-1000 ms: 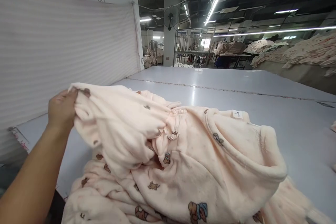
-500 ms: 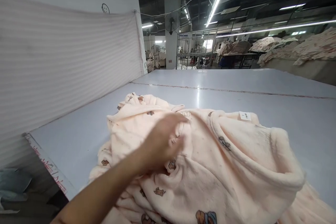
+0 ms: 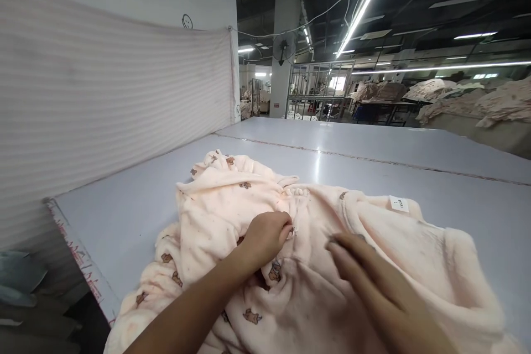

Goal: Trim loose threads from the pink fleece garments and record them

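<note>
Now left hand (image 3: pixel 265 237) pinching a fold of the pink bear-print fleece garment (image 3: pixel 315 301), right hand (image 3: pixel 373 282) newly in with fingers spread flat on it, garment bunched at near left of the grey table (image 3: pixel 373 155).

There are one left hand (image 3: pixel 265 238), one right hand (image 3: pixel 367 271), one pink garment (image 3: pixel 315 310), one white label (image 3: pixel 399 204), one fan (image 3: pixel 284 47) and one pillar (image 3: pixel 282 86).

Left hand (image 3: pixel 265 238) gripping gathered pink fleece garment (image 3: pixel 226 204), right hand (image 3: pixel 367 282) apparently resting on it, pale table (image 3: pixel 124 193) beneath
</note>
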The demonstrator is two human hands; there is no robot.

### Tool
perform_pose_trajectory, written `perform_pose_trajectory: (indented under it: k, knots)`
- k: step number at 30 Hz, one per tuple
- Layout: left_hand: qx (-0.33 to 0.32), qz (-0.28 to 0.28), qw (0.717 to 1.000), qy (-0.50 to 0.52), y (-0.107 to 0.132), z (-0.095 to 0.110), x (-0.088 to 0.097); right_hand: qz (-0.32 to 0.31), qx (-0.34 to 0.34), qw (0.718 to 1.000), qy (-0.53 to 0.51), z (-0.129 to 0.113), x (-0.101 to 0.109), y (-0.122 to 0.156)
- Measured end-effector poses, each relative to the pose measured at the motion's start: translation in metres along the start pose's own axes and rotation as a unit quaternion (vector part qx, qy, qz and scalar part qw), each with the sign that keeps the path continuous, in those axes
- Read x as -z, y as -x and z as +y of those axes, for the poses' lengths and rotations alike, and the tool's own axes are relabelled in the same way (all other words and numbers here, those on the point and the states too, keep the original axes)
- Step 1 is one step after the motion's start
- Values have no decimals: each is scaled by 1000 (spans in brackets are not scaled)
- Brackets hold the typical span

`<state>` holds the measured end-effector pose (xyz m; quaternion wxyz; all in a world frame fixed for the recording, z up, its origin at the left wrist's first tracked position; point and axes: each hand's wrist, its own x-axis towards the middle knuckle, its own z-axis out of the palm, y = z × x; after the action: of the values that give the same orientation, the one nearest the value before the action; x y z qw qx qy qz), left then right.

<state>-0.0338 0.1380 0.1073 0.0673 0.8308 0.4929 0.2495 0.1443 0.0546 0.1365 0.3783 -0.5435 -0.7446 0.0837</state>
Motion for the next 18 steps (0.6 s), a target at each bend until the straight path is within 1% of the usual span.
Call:
perform_pose_trajectory:
  k: [2,3,6,9,14,18]
  knots:
    - [-7,7,1000,-5,0,0,-2,-73,-27,993,85,-3,-11,-21]
    - [-10,13,1000,-9,1,-1,-3,-99,-39,986,127,-3,-17,-30]
    - [-17,29,999,-32,1,-3,-5,-134,-48,969,202,0,-28,-44]
    - [-33,37,997,-58,1,-3,-5,-167,-40,959,225,4,-33,-47]
    - [-55,51,994,-81,0,-1,-5,-176,-26,954,243,7,-39,-51]
    - [-40,86,993,-73,2,-2,-3,-163,-25,959,231,3,-40,-50]
